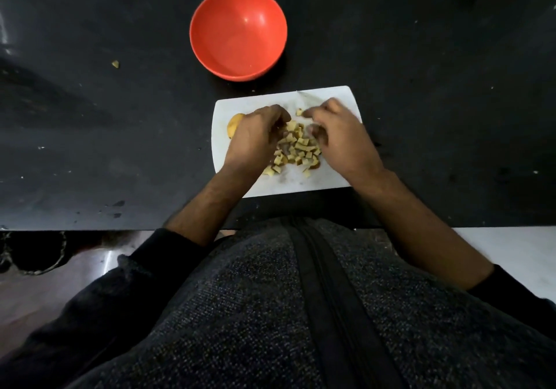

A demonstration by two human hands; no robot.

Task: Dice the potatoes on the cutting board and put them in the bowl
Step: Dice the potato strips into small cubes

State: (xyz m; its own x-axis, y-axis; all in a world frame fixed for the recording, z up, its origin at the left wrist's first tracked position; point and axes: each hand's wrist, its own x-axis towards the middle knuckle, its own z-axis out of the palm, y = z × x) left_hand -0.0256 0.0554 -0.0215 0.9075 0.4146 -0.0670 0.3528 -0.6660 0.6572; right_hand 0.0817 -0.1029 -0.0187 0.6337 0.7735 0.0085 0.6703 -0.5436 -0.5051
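Gathering pale diced potato cubes [296, 148] mid-board on the white rectangular cutting board [328, 175], left hand [255, 136] and right hand [334, 130] curled around the heap.
Cubes could spill onto the black counter [421, 57] on the way to the empty red plastic bowl [238, 32] beyond the board's far edge. Fingertips are blurred, so I cannot tell whether either hand actually grips; an uncut potato piece [234, 123] sits half-hidden at the board's left edge.

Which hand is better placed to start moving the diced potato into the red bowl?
Probably the left hand: the red bowl sits up and left of the cutting board, on its side of the diced potato.
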